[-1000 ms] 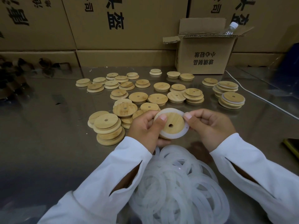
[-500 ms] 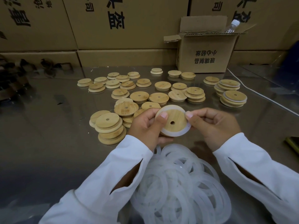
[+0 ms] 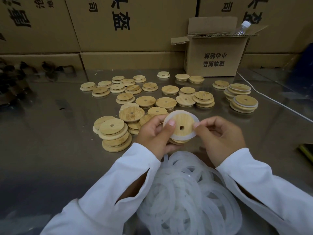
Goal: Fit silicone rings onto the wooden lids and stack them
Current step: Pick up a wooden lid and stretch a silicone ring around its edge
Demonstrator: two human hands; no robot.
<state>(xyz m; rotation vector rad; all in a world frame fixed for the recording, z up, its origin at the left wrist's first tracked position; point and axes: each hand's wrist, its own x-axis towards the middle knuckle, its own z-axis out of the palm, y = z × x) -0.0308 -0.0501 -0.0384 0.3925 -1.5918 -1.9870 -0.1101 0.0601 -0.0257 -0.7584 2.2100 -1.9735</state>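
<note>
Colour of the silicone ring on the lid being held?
Translucent milky white: the silicone ring contrasts with the tan wooden lid. Head view, the only one.

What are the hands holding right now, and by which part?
A wooden lid with a silicone ring around it. The left hand grips its left edge, thumb on top; the right hand pinches the ring's right edge.

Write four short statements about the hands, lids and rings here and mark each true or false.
1. The left hand and right hand both hold a wooden lid wearing a white ring. True.
2. That lid has no hole. False: a hole shows near its centre.
3. The loose rings sit in a tray. False: they lie straight on the table, below the hands.
4. A bottle sticks out of the open box. True.
</note>
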